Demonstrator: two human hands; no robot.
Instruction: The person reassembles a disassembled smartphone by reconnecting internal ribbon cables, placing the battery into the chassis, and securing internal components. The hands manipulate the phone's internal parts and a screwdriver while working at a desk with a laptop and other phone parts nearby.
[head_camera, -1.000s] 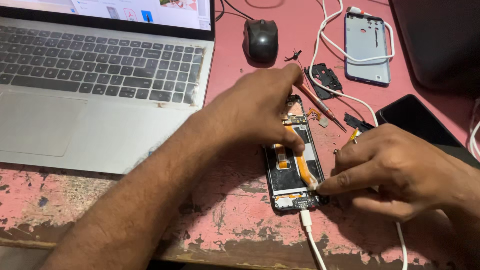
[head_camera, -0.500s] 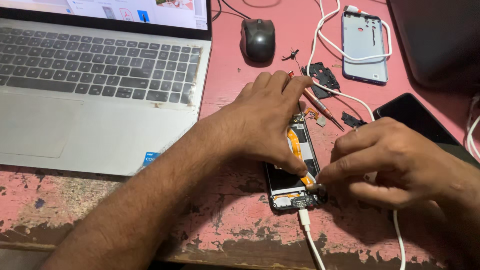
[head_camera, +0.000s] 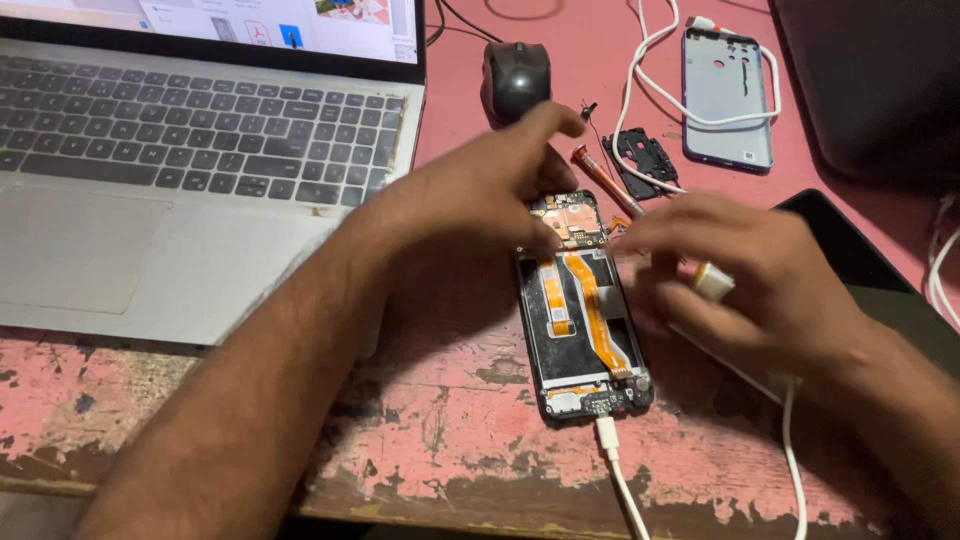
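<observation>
Both hands have lifted off the phone (head_camera: 583, 315) since half a second ago, baring its orange ribbon cables. The phone lies flat on the pink counter (head_camera: 450, 440), its long axis running away from the person, its cable end nearest them. The left hand (head_camera: 480, 200) hovers over its top, fingers loosely spread, holding nothing. The right hand (head_camera: 740, 275), blurred, pinches a white plug (head_camera: 713, 281).

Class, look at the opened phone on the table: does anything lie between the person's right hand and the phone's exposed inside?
Nothing visible does. The right hand hovers just beside the opened phone, holding a white cable plug; the left hand rests at the phone's top edge.
</observation>
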